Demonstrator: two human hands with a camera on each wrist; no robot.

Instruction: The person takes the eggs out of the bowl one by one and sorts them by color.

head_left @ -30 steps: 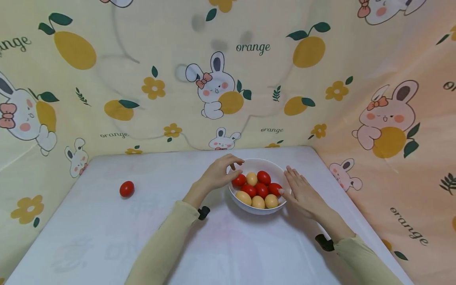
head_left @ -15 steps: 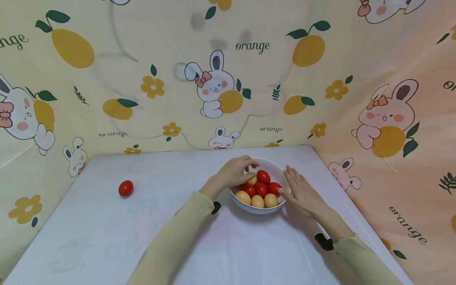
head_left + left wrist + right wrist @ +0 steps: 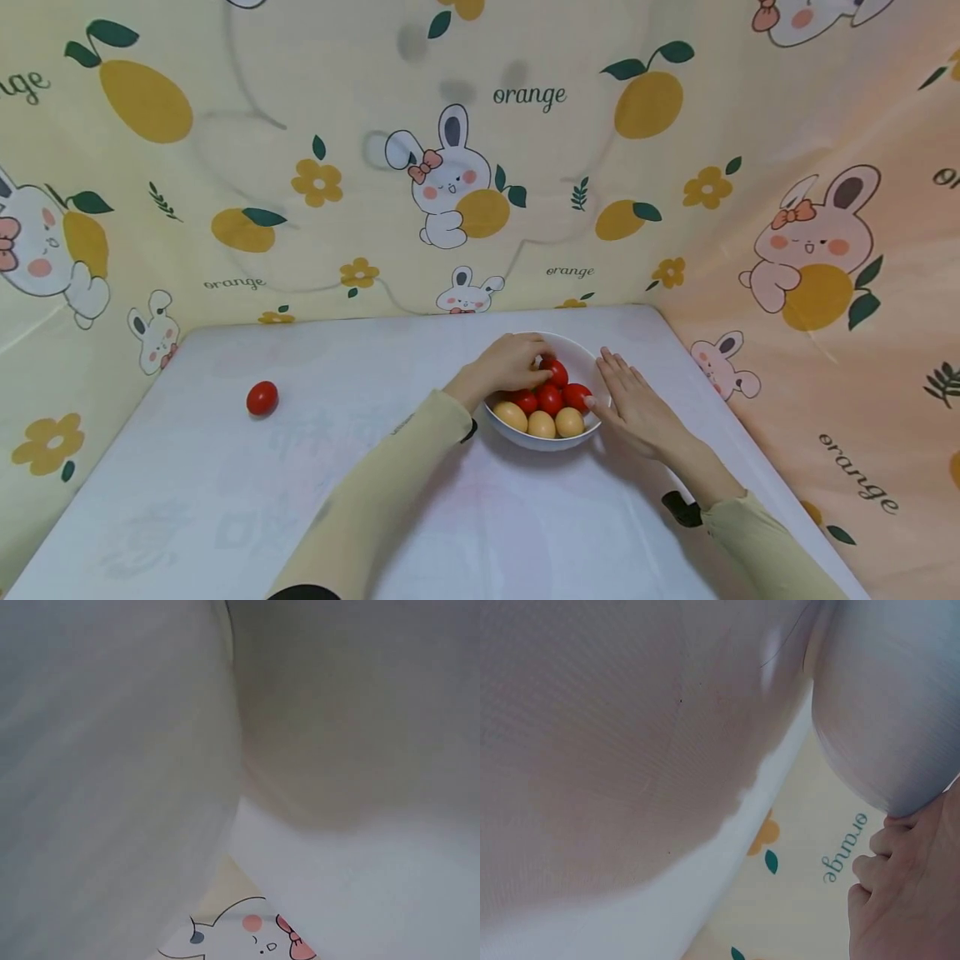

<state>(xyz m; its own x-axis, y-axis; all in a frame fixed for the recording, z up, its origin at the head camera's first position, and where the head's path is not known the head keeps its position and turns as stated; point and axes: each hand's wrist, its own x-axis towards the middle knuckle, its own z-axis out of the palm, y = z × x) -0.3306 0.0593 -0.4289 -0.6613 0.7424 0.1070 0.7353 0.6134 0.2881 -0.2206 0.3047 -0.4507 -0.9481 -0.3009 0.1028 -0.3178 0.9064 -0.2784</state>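
Note:
A white bowl (image 3: 551, 444) holds several red and tan eggs. My left hand (image 3: 512, 363) reaches in over the bowl's left rim. Its thumb and fingers curl round a red egg (image 3: 557, 372) at the back, covering part of it and hiding the eggs on the left side. My right hand (image 3: 636, 407) lies along the bowl's right side with straight fingers, the thumb over the rim by another red egg (image 3: 576, 395). In the right wrist view, the right hand (image 3: 911, 881) touches the bowl's outer wall (image 3: 892, 705). At the front of the bowl lie tan eggs (image 3: 541, 424).
A lone red egg (image 3: 262, 399) sits on the white-covered table (image 3: 225, 492) at the left. Behind and beside the table hangs a cloth (image 3: 345, 100) printed with rabbits and oranges. A dark rounded object (image 3: 303, 592) shows at the lower edge.
My left hand has moved right, from the bowl's left rim over the eggs to the red egg at the back. The right hand stays at the bowl's right side.

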